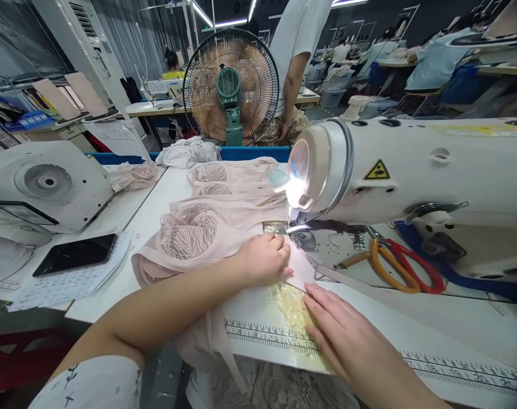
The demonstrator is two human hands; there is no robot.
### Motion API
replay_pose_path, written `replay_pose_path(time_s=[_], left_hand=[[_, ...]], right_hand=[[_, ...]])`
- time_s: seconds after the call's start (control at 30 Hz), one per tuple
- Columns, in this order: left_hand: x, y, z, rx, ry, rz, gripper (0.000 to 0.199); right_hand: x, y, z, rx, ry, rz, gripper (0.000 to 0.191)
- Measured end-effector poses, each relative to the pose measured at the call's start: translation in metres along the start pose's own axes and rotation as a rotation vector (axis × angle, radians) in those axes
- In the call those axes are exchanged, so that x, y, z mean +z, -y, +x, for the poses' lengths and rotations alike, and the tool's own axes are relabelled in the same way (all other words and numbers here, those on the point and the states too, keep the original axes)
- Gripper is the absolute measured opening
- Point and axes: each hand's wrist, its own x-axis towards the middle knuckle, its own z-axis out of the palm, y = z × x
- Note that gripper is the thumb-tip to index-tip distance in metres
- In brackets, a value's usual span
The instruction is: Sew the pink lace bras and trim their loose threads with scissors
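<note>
a garment sewing workshop: a large sewing machine point(394, 170) stands over a white worktop point(147, 221) printed with ruler scales, beside pale lace-panelled garment pieces point(194, 230); people point(439, 59) sit at more work tables behind, under strip lights point(230, 23).

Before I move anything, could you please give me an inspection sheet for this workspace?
Surface: white table, ruler markings near the front edge, yellowish film.
Job's things: pale fabric piece before the lit sewing machine; lace-cupped garments left.
Clutter: phone on papers; orange and red scissor handles right of the needle area.
Hands: left hand curled on the fabric; right hand flatter, fingertips at its edge.
Cables: nothing clearly seen on the tabletop.
Surroundings: fan and standing person beyond; others at stations.
</note>
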Motion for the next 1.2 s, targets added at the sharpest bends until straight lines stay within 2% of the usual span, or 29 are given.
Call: replay_pose_path(time_s=[0.17, 0.27, 0.33, 0.4, 0.53, 0.67, 0.87, 1.2], left_hand=[[-0.007, 0.012, 0.011, 0.015, 0.052, 0.038, 0.050], [-0.006, 0.015, 0.012, 0.080, -0.018, 0.092, 0.037], [-0.005, 0.011, 0.007, 0.159, -0.101, 0.118, 0.028], [-0.003, 0.002, -0.004, 0.231, -0.153, 0.111, 0.031], [0.000, -0.008, -0.029, 0.214, -0.185, 0.052, 0.031], [-0.002, 0.001, -0.036, 0.236, -0.144, 0.008, 0.038], [-0.007, 0.022, -0.029, 0.269, -0.078, -0.020, 0.037], [-0.007, 0.034, -0.019, 0.271, -0.022, -0.084, 0.038]], right_hand=[[0.006, -0.001, 0.009, 0.017, -0.005, -0.018, 0.037], [0.009, -0.001, 0.018, 0.020, -0.006, -0.030, 0.037], [0.012, -0.001, 0.023, 0.034, 0.003, -0.021, 0.037], [0.016, 0.000, 0.027, 0.060, 0.017, -0.001, 0.038], [0.023, 0.002, 0.031, 0.099, -0.014, 0.034, 0.038], [0.024, 0.003, 0.031, 0.110, -0.057, 0.054, 0.037], [0.019, 0.000, 0.027, 0.074, -0.057, 0.081, 0.036], [0.017, -0.001, 0.026, 0.046, -0.050, 0.069, 0.037]])
